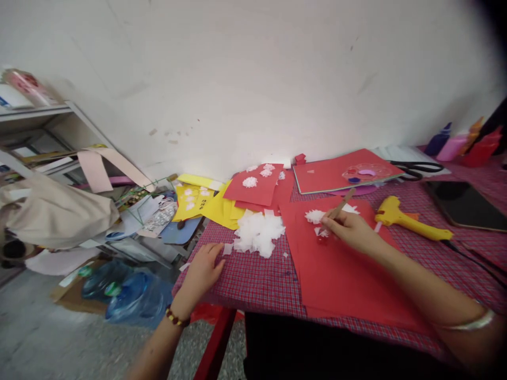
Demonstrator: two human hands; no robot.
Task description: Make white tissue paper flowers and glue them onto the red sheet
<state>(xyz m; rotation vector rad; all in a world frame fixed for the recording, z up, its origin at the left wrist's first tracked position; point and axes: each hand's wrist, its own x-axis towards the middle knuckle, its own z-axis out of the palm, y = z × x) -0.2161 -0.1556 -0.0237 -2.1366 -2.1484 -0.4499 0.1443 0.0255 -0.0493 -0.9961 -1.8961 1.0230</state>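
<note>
- While our right hand (352, 232) is closed on a thin brown stick (344, 205), thumb and fingers pinched together, the stick slants up and away above the large red sheet (336, 279).
- Close to those fingers, white tufts (316, 216) sit near the far end of the red sheet, one to the left of our right hand and another beyond it; a smaller white bit (321, 232) lies by the fingertips, though the view is too blurred for us to say whether they touch.
- Our left hand (203, 270) is at the left edge of the table (261, 287), its thumb and fingers apart, a single white square (228, 248) just beside the fingertips.
- Between our two hands, a loose pile of white paper squares (259, 232) lies on the checked cloth, just left of the red sheet.
- Beyond the pile we have red cards (243, 192) bearing more tufts, then yellow sheets (227, 211), and farther left a yellow card (192, 212) with tufts and dark writing.
- To the right of our right hand lie a yellow glue gun (414, 222) and, farther right, a dark phone (471, 205).
- Toward the wall, a red board (325, 177) carries a clear palette (382, 171); black-handled scissors (415, 169) lie at its right end, and paint bottles (451, 148) stand in the far right corner.
- Off to the left we see a pale bag (59, 211) and, down on the floor, blue water bottles (137, 295).
</note>
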